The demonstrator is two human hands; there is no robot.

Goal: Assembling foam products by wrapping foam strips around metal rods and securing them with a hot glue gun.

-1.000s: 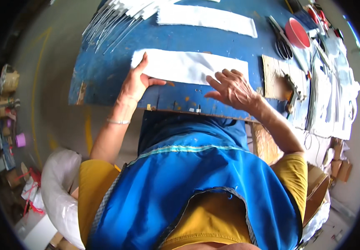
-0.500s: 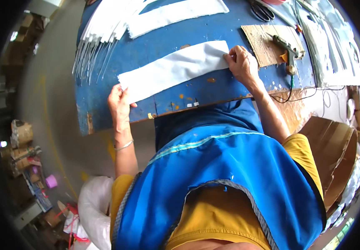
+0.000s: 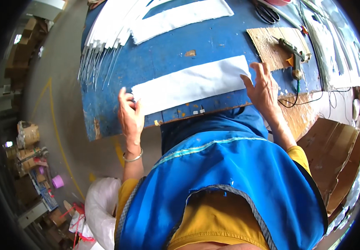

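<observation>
White strip (image 3: 190,85) lengthwise left-to-right, left hand (image 3: 131,116) and right hand (image 3: 264,88) at ends

You have a long white strip (image 3: 190,85) lying flat on the blue bench (image 3: 213,46), close to its near edge and slanting slightly, its right end farther from that edge. Your hands touch its two short ends; its surface looks smooth and unfolded.

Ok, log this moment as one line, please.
left hand: on left end of long white fabric strip | right hand: on its right end | strip: flat on worn blue wooden table
</observation>
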